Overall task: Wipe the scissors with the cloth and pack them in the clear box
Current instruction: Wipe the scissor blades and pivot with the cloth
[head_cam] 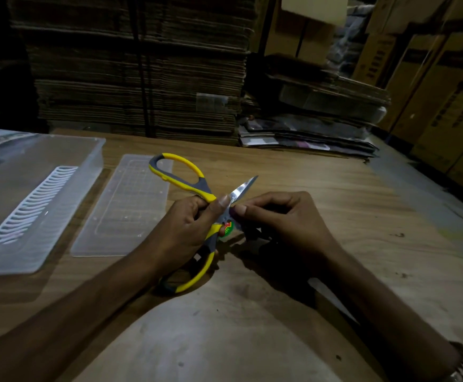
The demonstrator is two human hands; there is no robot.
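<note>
The scissors [182, 177] have yellow and grey handles and are spread wide open above the wooden table [321, 194]. My left hand [189, 230] grips them near the pivot, one handle loop pointing away, the other toward me. A steel blade tip [245, 186] sticks up to the right. My right hand [285, 221] pinches that blade near the pivot; a dark cloth under its fingers is hard to make out. The clear box [87, 161] stands at the left with a white ribbed insert [31, 205] inside. Its clear lid [125, 208] lies flat beside it.
Tall stacks of flattened cardboard [142, 64] rise behind the table. Flat packs and papers [307, 133] lie at the back right, and brown cartons [431, 92] stand along the right side. The scene is dim.
</note>
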